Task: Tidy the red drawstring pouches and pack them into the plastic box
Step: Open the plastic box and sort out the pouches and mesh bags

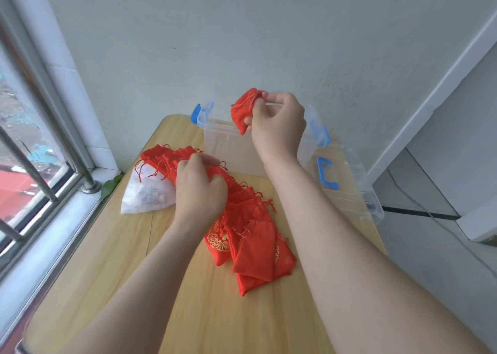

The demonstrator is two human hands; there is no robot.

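Pale-wood tabletop pushed up to a grey-white wall, barred window on the left. Clear plastic box stands open at the far edge, blue clip latches at both ends. Its clear lid w/ blue handle lies just right of it, seemingly hanging past the table's right edge. Right hand is up over the box mouth, fingers & thumb pinching one red pouch by its gathered neck. That pouch hangs neck-up, long axis approx vertical w/ a slight tilt, body left of the hand and above the box's far side. So the drop looks straight down, no sideways reach needed. Left hand sits on the pouch row, fingers curled into the tops, gripping them. Row runs diagonally, far-left to near-right, just on the near side of the box, pouches overlapping like shingles. Left hand is nearer the row, right hand nearer the box. Fabric is shiny, satin-like, limp; some pouches carry gold print. Thin red cords stick out loose & could snag. Box walls look thin, see-through, rigid. White crumpled plastic bag lies under the row's far-left end.
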